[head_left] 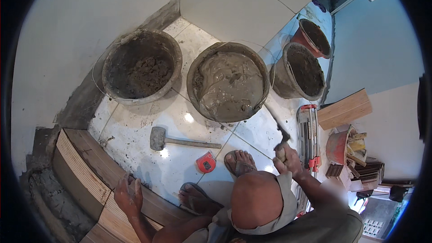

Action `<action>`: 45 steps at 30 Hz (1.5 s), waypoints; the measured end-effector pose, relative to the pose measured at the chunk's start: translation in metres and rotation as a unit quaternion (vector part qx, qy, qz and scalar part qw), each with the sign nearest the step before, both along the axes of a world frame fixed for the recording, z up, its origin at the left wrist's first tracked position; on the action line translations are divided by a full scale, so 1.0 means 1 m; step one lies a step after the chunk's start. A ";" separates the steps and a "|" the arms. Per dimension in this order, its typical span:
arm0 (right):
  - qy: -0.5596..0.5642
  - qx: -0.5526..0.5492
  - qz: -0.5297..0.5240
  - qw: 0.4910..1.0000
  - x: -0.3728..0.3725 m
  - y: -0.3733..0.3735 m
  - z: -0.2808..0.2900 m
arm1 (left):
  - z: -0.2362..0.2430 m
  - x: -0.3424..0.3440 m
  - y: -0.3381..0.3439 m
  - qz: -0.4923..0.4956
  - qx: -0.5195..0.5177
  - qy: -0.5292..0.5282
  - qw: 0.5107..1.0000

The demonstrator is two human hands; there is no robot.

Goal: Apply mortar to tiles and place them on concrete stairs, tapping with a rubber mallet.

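Observation:
My right hand (291, 161) is closed round the handle of a trowel (282, 134). The trowel's thin blade is seen nearly edge-on and points toward a bucket of wet grey mortar (196, 103). Over the wood-look tiles (96, 162) at lower left is my left hand (128, 196), fingers apart and nothing in them; whether it touches the tiles I cannot tell. Between the hands, a rubber mallet (158, 138) lies on the white floor with its handle to the right. A red tape measure (206, 162) lies just below that handle.
A bucket with dark, crumbly residue (173, 54) stands left of the mortar. Two more dirty buckets, one grey (281, 74) and one red (303, 42), stand to the right. A tile cutter (308, 130), a plank-like tile (344, 109) and a red bucket of offcuts (336, 147) line the right side.

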State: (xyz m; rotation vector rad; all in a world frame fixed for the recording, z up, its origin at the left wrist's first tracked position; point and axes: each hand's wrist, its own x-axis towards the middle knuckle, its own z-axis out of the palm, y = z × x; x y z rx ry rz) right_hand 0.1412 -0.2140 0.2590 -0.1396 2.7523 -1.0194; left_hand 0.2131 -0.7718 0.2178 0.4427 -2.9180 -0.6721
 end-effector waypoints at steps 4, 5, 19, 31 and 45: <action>-0.190 -0.213 -0.062 0.956 -0.048 -0.059 0.014 | -0.004 0.003 0.000 -0.008 -0.016 0.015 1.000; -0.225 -0.252 -0.047 0.940 -0.057 -0.066 0.009 | -0.005 0.001 0.002 -0.014 -0.009 0.014 1.000; -0.183 -0.080 0.212 0.957 -0.017 0.044 -0.067 | -0.007 0.007 -0.002 0.014 -0.056 0.027 0.998; 0.360 0.370 0.380 0.768 -0.192 -0.118 0.044 | -0.006 0.022 -0.001 0.106 0.150 0.100 0.978; 0.398 0.248 0.766 0.439 -0.096 -0.660 0.207 | -0.006 0.012 0.007 0.089 0.234 0.192 0.949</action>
